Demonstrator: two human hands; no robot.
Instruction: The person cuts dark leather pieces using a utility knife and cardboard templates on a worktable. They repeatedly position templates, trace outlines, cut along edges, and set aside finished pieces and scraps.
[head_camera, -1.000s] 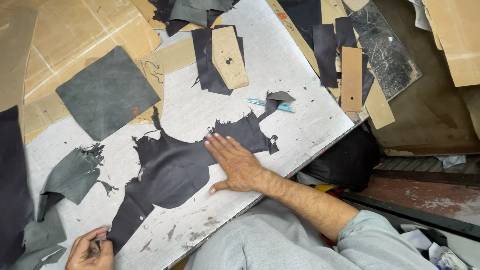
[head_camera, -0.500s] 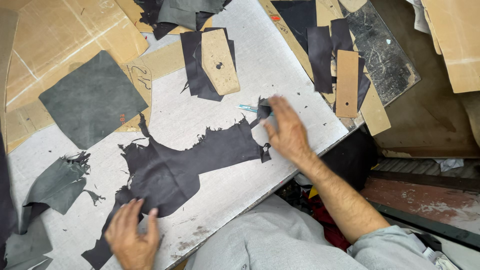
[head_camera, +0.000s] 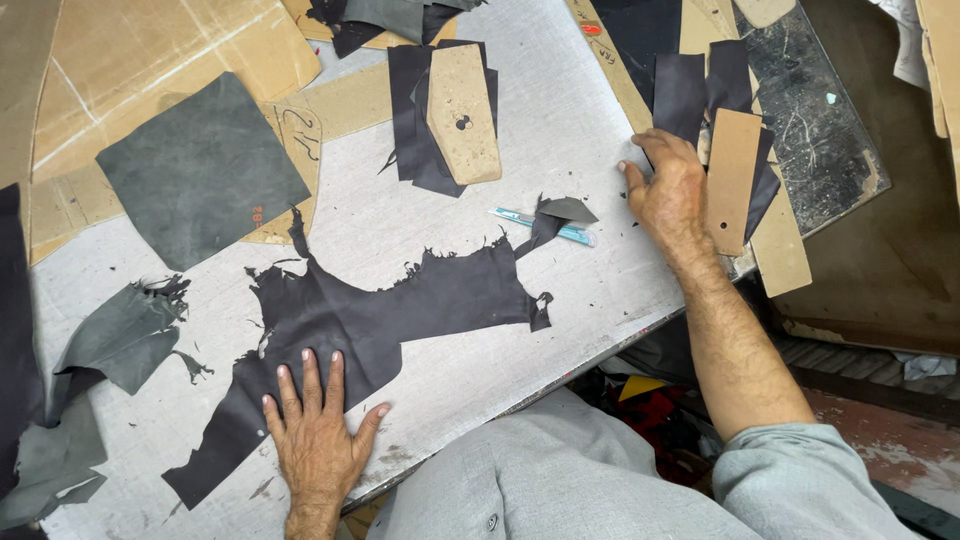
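The left hand (head_camera: 315, 440) lies flat, fingers spread, pressing the lower end of the ragged black leather (head_camera: 370, 320) against the tabletop (head_camera: 560, 140) near its front edge; its grip closes on nothing; the leather sprawls across the middle, toward the right edge. The right hand (head_camera: 672, 190) rests at that right edge, fingers loosely curled and open, touching the dark strips beside a tan card template (head_camera: 733, 180), holding nothing that I can see. A blue pen (head_camera: 540, 225) lies just beyond the leather's upper tip, partly under a scrap. The leather looks thin, limp and light, likely to drag and wrinkle; best pinned flat by the palm or pinched at a broad edge, not by its frayed tabs.
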